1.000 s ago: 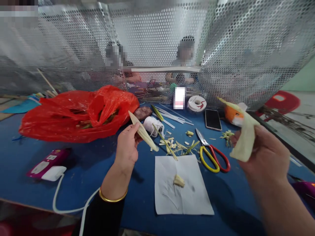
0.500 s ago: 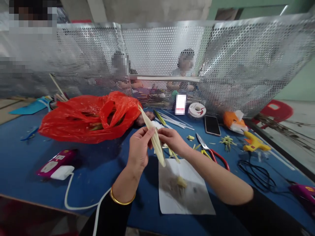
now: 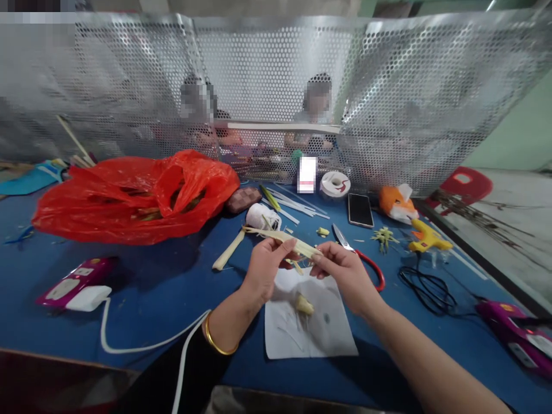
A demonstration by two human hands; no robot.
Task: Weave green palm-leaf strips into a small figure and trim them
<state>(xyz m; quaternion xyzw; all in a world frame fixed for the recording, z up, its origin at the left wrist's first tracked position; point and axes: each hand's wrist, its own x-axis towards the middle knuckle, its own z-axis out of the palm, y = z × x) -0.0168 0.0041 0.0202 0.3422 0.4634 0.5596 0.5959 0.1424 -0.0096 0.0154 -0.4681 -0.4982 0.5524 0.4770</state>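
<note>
Above tabletop [image 3: 159,287] — hands [image 3: 264,270] pinch pale strip [image 3: 302,246], perhaps husk.

The one camera sits up on that person's head, looking forward and down over the flat blue tabletop [image 3: 150,299], close above the near side of the roughly square white paper sheet [image 3: 310,342]. The bare left hand [image 3: 269,261] and bare right hand [image 3: 340,264] show mid-view by the sheet's far edge, the silver perforated metal screen [image 3: 267,57] well beyond it.
</note>
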